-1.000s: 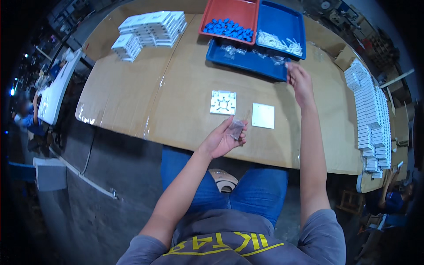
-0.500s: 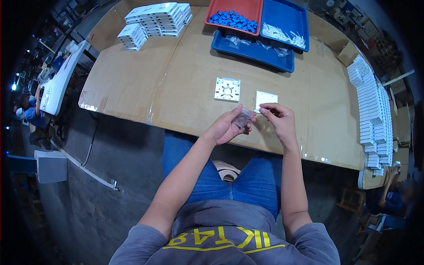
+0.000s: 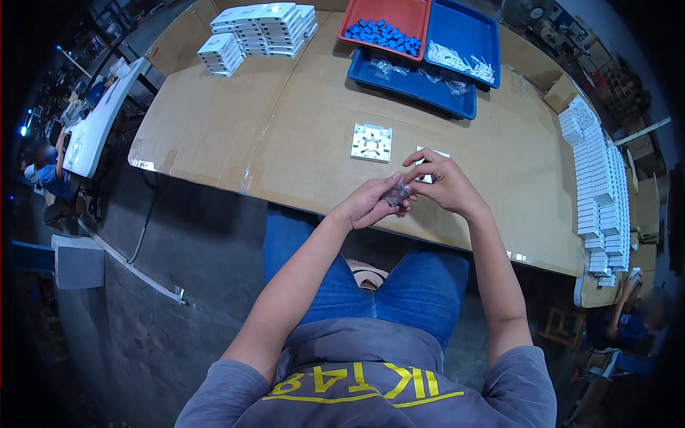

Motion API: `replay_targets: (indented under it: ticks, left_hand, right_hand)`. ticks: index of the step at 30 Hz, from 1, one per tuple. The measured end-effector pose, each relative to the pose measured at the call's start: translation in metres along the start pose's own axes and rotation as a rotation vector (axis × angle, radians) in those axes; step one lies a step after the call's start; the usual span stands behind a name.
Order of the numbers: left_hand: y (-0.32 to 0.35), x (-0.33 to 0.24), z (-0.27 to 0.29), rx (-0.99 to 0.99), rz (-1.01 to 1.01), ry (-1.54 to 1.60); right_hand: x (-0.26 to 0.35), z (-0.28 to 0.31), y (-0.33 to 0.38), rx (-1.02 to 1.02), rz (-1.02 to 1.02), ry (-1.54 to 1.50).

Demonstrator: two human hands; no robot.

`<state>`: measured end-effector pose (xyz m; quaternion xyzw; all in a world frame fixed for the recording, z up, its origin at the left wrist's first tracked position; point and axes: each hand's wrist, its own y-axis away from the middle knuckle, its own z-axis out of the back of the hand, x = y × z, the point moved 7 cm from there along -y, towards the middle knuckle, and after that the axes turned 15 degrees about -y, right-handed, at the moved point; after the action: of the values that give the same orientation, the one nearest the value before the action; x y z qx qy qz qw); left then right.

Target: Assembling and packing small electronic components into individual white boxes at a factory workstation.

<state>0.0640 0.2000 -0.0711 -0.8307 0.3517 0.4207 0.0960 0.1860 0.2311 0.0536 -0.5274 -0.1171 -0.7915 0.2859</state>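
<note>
A small clear plastic bag lies in my left hand, whose fingers are closed around it near the table's front edge. My right hand reaches over from the right. Its thumb and a fingertip close at the bag's upper right edge, while another finger arches above. What is inside the bag is too small to make out. Partly covered by my right hand is a flat white plate. Beyond my hands, a square white panel with dark fittings in its middle rests on the table.
At the back stand a red tray of blue pieces, a blue tray of white sticks, and a lower blue tray with clear bags. White panels are stacked back left; long white stacks line the right. Other people sit at both sides.
My right hand has moved slightly left and up onto the bag, with one finger now raised. The white stick it pinched no longer shows. The view has shifted slightly.
</note>
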Motion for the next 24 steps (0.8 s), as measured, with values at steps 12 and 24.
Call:
replay_targets:
  ticks: [12, 24]
  left_hand:
    - [-0.003, 0.008, 0.007, 0.013, -0.002, -0.015]
    - [0.001, 0.009, 0.008, 0.034, -0.021, 0.038]
  right_hand:
    - [-0.021, -0.022, 0.004, 0.276, -0.216, -0.241]
    - [-0.020, -0.027, 0.002, 0.167, -0.200, -0.156]
